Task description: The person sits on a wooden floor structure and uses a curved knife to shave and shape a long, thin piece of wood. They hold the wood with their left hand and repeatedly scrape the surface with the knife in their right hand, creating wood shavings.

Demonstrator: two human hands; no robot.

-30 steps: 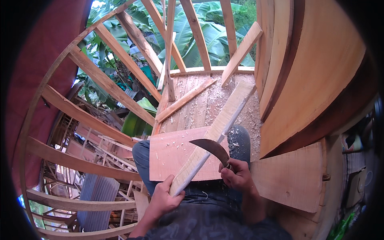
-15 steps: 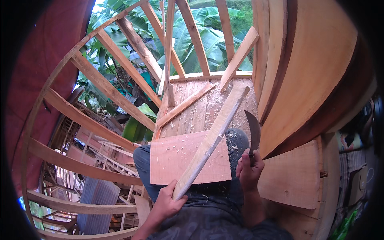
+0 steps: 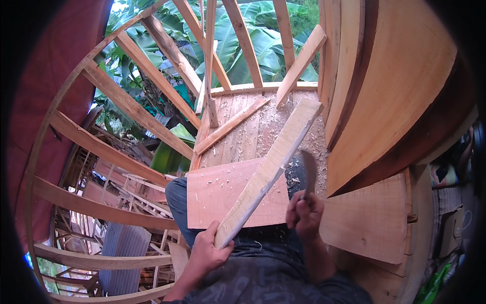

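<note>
My left hand (image 3: 209, 249) is closed round the near end of a long pale wooden stick (image 3: 263, 177), which slants up and away to the right. One narrow side of the stick looks whitish. In my closed right hand (image 3: 305, 215) is a curved knife (image 3: 310, 172), its dark blade pointing up and slightly blurred, just right of the stick and apart from it. Beneath the stick, a flat reddish board (image 3: 217, 195) lies across my lap with wood shavings on it. The knife's handle is mostly hidden by my fingers.
Shavings cover the plank floor (image 3: 238, 119) ahead, where a loose batten (image 3: 233, 126) lies slantwise. Slatted wooden framing (image 3: 126, 104) curves round the left. Large curved boards (image 3: 400, 86) rise at the right, above a wooden block (image 3: 364, 218). Banana leaves hang beyond the frame.
My right hand has moved a little left and down, bringing the knife nearer the stick. The stick has rolled slightly, showing more of its broad face. The whole view has shifted slightly.
</note>
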